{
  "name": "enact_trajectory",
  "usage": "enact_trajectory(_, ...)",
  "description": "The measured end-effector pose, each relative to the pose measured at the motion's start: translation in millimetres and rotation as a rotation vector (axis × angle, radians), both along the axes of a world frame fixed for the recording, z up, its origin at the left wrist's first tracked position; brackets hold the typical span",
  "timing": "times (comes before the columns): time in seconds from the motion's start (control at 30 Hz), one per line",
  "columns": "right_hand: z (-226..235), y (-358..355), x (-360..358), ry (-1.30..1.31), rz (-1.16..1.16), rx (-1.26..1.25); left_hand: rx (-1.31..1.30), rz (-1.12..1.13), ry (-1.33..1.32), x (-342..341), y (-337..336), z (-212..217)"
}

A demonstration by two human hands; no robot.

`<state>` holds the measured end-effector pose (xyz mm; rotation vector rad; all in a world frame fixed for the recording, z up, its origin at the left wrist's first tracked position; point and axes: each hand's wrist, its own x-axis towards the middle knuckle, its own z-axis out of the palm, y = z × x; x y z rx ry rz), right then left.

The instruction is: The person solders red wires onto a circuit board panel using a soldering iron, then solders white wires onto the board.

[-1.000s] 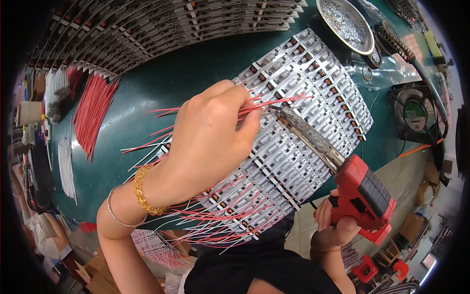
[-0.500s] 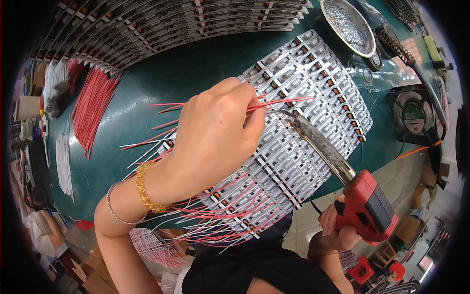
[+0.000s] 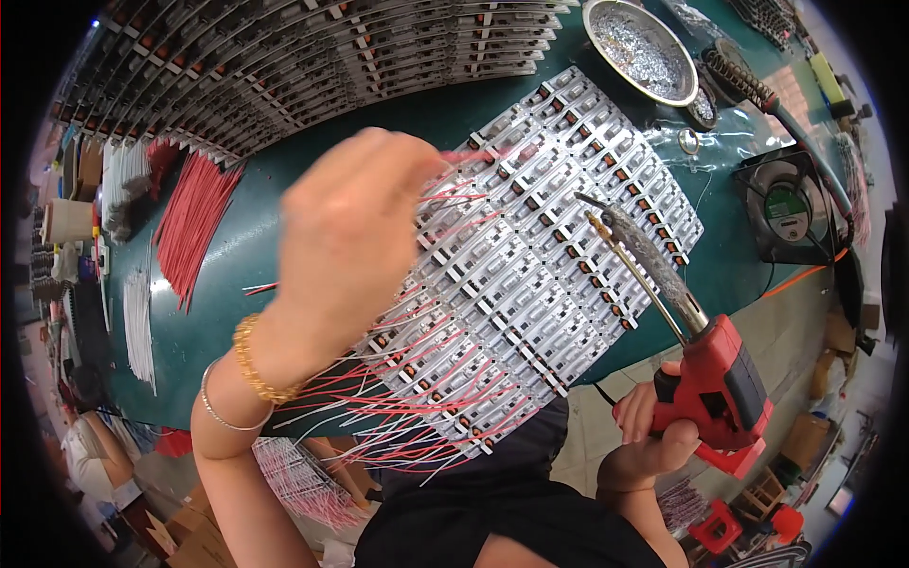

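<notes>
My left hand, somewhat smeared by motion, hovers over the left side of a panel of small circuit boards. Its fingers are closed on a few red wires, whose ends stick out to the right past the fingertips. In my right hand is a red soldering gun, gripped by its handle. The gun's tip and thin feed tube stand above the panel's right half. Red and white wires hang from the panel's near-left boards toward me.
Bundled red wires and white wires lie on the green table at left. Stacked board panels rise at the back. A metal bowl of solder scraps, a coiled iron holder and a black fan stand at right.
My left hand has moved left and slightly up with the red wires. The soldering gun's tip has shifted right, away from the wires. Wires now stand on boards that the hand had covered.
</notes>
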<state>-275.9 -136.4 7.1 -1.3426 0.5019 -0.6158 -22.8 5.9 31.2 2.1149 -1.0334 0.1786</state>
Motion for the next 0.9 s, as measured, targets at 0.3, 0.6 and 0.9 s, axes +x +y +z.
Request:
enact_trajectory(0.3,2.0,1.0,4.1,0.018,-0.04,0.041,0.094,0.032,0.378,-19.2,22.2,18.8)
enact_trajectory(0.6,-3.6,2.7,-3.5,0.05,-0.041,0.02,0.069,-0.042,0.292,-33.4,24.7,-4.7)
enact_trajectory(0.9,-0.9,-2.1,-6.2,0.141,0.113,0.013,0.015,-0.125,0.32,-30.6,32.3,-11.3)
